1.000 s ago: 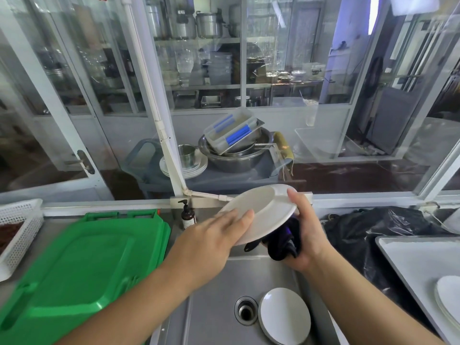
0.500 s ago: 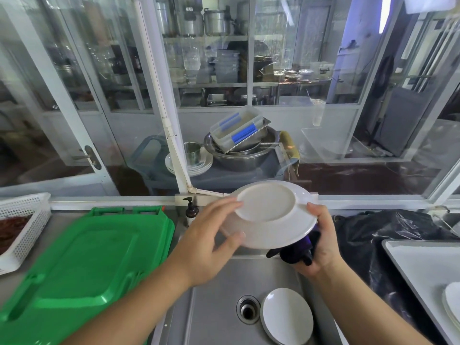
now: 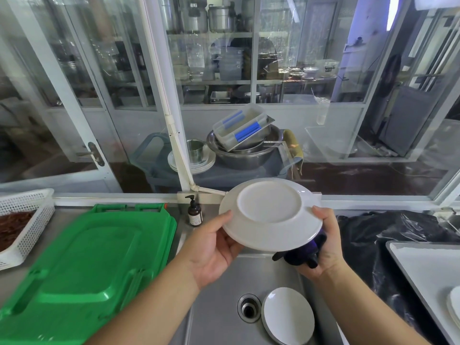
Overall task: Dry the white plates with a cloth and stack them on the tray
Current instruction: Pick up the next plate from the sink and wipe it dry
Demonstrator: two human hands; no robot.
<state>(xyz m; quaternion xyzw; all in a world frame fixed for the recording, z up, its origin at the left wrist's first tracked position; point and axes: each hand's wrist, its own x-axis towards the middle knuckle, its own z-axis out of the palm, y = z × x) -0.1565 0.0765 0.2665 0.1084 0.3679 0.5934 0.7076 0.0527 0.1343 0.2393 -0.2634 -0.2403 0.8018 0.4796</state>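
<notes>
Mid-frame, the left hand (image 3: 211, 247) and right hand (image 3: 321, 247) each grip the white plate (image 3: 270, 215), underside up; the right also clutches the dark cloth (image 3: 302, 255). More plates (image 3: 287, 316) wait in the sink (image 3: 219, 307) at the bottom, and few dried plates (image 3: 454, 307) lie on the tray (image 3: 423, 265) at lower right, so the task seems partway.

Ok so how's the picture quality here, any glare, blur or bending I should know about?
Head view: wide-angle bending curves the window frames toward the edges; the glass carries bright reflections, strongest at upper right. The held white plate, underside showing, and both hands, left hand and right hand, look sharp and evenly lit. The tray is cut off at the right edge.
</notes>
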